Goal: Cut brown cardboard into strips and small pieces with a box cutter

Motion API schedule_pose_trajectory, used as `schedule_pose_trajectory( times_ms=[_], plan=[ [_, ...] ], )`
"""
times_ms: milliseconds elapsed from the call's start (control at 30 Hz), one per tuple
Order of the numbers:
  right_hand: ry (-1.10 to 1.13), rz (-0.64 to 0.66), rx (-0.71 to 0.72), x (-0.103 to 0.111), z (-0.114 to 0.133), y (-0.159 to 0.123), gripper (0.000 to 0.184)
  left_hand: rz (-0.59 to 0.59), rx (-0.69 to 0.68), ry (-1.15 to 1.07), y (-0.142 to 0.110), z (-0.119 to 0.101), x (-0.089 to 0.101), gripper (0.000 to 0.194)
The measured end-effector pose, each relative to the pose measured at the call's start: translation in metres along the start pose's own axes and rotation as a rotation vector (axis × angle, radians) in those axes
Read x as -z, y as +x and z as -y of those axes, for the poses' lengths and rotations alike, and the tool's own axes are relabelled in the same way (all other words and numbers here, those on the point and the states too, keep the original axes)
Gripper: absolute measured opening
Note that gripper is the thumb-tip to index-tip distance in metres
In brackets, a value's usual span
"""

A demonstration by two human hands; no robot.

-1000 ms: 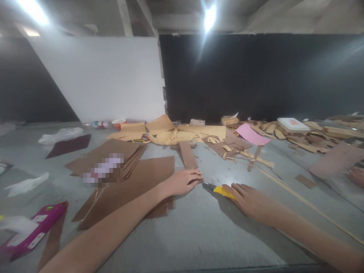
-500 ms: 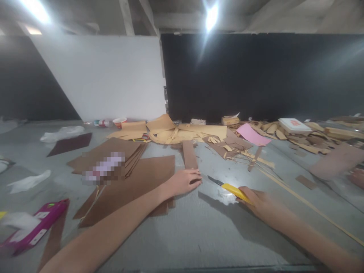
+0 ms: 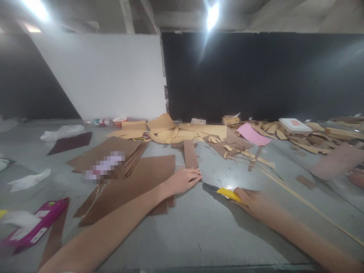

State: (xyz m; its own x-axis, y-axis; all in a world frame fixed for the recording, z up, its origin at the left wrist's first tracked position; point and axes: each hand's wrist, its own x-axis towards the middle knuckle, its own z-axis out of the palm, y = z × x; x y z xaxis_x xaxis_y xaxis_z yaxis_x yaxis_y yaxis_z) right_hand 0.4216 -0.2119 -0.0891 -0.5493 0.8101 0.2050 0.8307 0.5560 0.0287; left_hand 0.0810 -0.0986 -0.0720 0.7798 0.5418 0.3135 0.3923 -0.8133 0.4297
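Observation:
My left hand (image 3: 186,179) rests on the tabletop, its fingers together over the near end of a narrow brown strip (image 3: 190,154) that looks like leather or card. That covered end is hidden from sight. In my right hand (image 3: 246,201) is a yellow utility knife (image 3: 229,195), its blade out and pointing left. The blade tip sits low, close beside my left fingertips; whether it touches the strip I cannot tell. Brown sheets (image 3: 148,170) lie under and beside my left forearm.
Tan offcuts (image 3: 199,131), a pink sheet (image 3: 253,134) and a white box (image 3: 295,125) lie along the back. At left are a magenta case (image 3: 42,223) and white plastic (image 3: 30,180). Part of another person's hand (image 3: 356,178) shows at the right edge.
My right hand has moved slightly left with the utility knife, bringing the blade lower and nearer my left fingertips. My left hand stays at the strip's end, its fingers lying a little flatter.

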Motion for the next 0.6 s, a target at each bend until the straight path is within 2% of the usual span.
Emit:
schedule_pose_trajectory(
  times_ms=[333, 600],
  plan=[
    [-0.003, -0.010, 0.030, -0.003, 0.005, 0.014, 0.022, -0.048, 0.004, -0.054, -0.001, 0.006, -0.005, 0.033],
    [0.010, -0.005, 0.029, 0.008, -0.001, 0.001, 0.027, -0.015, 0.007, -0.086, -0.001, 0.005, 0.000, 0.031]
  ],
)
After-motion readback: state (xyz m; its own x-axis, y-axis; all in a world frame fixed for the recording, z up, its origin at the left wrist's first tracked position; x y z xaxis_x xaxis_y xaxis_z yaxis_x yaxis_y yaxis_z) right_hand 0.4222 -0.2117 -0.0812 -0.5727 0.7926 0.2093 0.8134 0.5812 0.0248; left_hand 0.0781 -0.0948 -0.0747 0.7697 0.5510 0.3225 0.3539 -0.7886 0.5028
